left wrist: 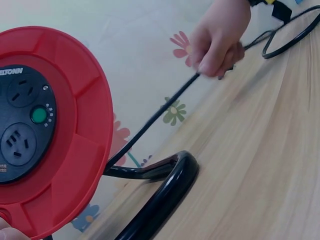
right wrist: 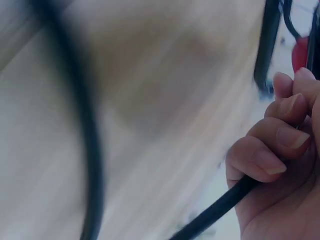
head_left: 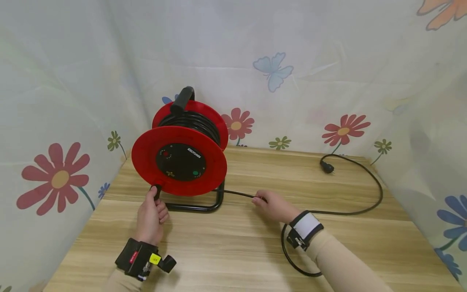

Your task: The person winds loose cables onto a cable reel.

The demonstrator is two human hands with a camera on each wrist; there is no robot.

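Observation:
A red cable reel (head_left: 146,156) with a black centre panel and top carry handle stands at the left of the table, black cable wound on its drum. Low on the reel's front, my left hand (head_left: 149,215) grips the small black crank knob (head_left: 157,191). To the right of the reel, my right hand (head_left: 275,206) holds the black cable (head_left: 237,193), fingers curled round it. Between reel and hand the cable runs nearly straight. In the right wrist view the cable (right wrist: 220,207) passes through the curled fingers (right wrist: 255,157).
The loose cable loops under the right forearm and curves across the table's right side to a black plug (head_left: 327,167) near the back. The reel's black tube stand (head_left: 204,209) rests on the wooden table (head_left: 226,251). Flowered curtains (head_left: 310,61) hang around the table.

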